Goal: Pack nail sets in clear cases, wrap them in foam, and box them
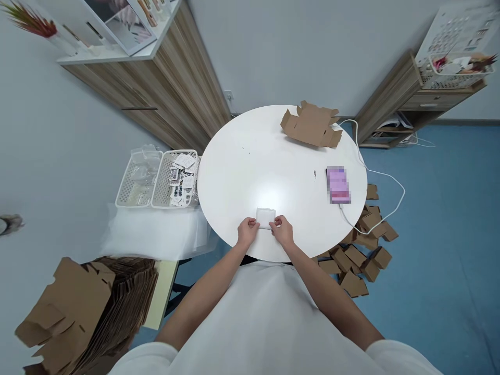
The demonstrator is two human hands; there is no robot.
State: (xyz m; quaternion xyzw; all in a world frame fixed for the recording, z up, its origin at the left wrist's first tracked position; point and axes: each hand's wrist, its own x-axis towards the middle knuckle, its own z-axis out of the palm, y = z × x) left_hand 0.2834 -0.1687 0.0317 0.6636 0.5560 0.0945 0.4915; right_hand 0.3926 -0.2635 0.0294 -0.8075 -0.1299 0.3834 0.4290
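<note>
A small white wrapped packet [266,217] lies near the front edge of the round white table [238,156]. My left hand [247,231] pinches its lower left corner, fingers closed. At the lower right corner, my right hand [282,230] grips it the same way. What is inside the wrapping is hidden. Farther back on the table rests an unfolded brown cardboard box [312,125]. A phone with a blurred purple screen [338,185] lies to the right, joined to a white cable [394,179].
Left of the table stand white baskets [172,200] of small packs, above white foam sheets [156,232]. Flat cardboard boxes [78,302] are stacked at lower left. Several folded boxes [355,260] lie on the floor at right. Wooden cabinets [172,88] stand behind.
</note>
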